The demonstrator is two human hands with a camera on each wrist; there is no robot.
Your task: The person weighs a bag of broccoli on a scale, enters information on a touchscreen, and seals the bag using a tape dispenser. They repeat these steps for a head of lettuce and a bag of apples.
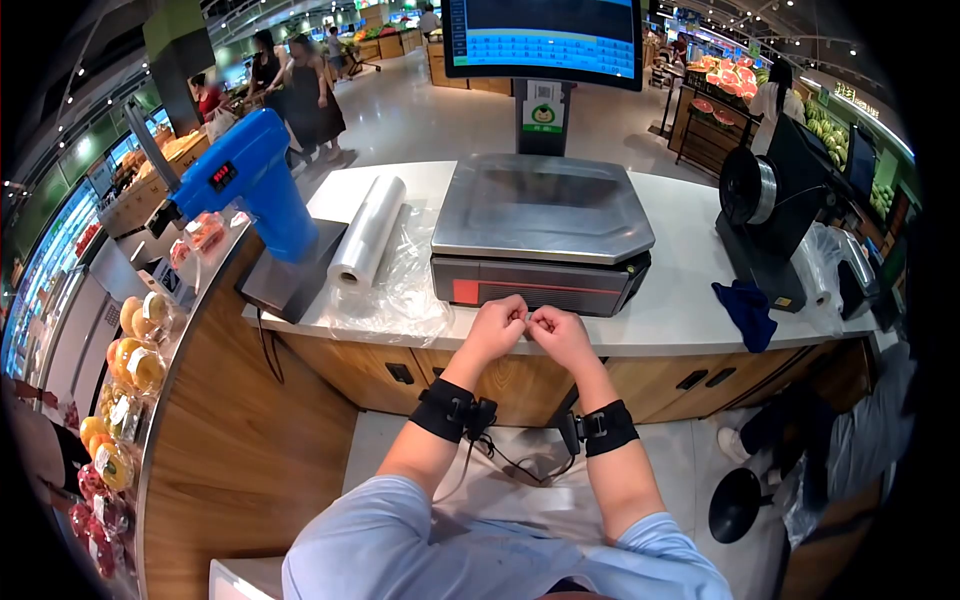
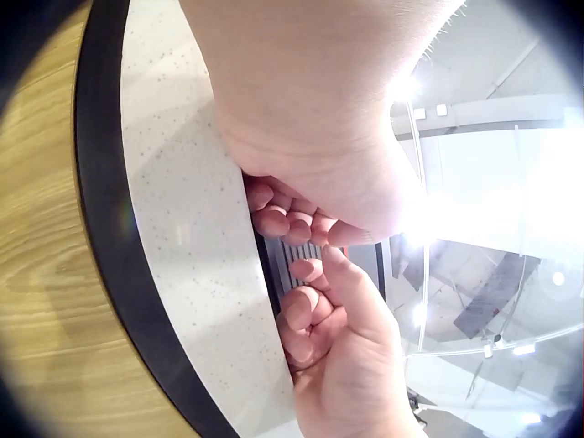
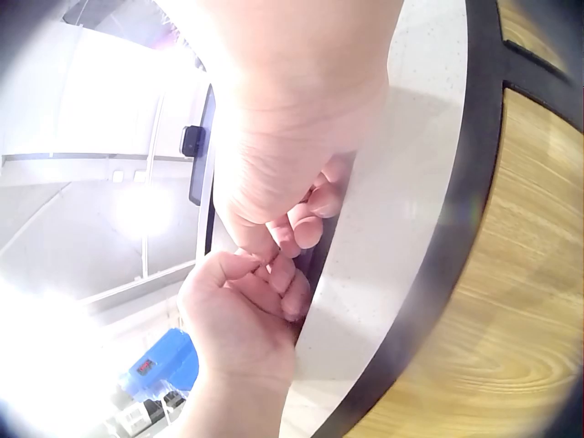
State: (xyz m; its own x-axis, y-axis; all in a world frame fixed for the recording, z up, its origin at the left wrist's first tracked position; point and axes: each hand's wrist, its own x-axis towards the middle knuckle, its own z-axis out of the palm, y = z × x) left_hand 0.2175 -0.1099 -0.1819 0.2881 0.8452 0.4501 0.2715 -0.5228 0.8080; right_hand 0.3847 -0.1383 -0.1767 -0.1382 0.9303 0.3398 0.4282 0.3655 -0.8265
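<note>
My left hand [image 1: 497, 328] and right hand [image 1: 560, 335] rest together at the front edge of the white counter [image 1: 680, 320], fingers loosely curled and holding nothing. Their fingertips nearly meet in the head view. Right behind them stands a weighing scale [image 1: 545, 210] with a metal top plate and a dark body with a red patch. In the left wrist view, the left hand [image 2: 310, 173] is above and the right hand [image 2: 351, 365] below, thumbs close together. The right wrist view shows the right hand [image 3: 283, 173] with the left hand [image 3: 237, 328] beneath, fingers bent inward.
Left of the scale lie a clear plastic bag roll [image 1: 368, 232] and a blue device [image 1: 255, 185] on a dark base. A monitor [image 1: 545, 40] rises behind. At right are a dark blue cloth [image 1: 745, 312] and a black stand with a spool [image 1: 750, 190]. Packed fruit [image 1: 138, 365] lines the left.
</note>
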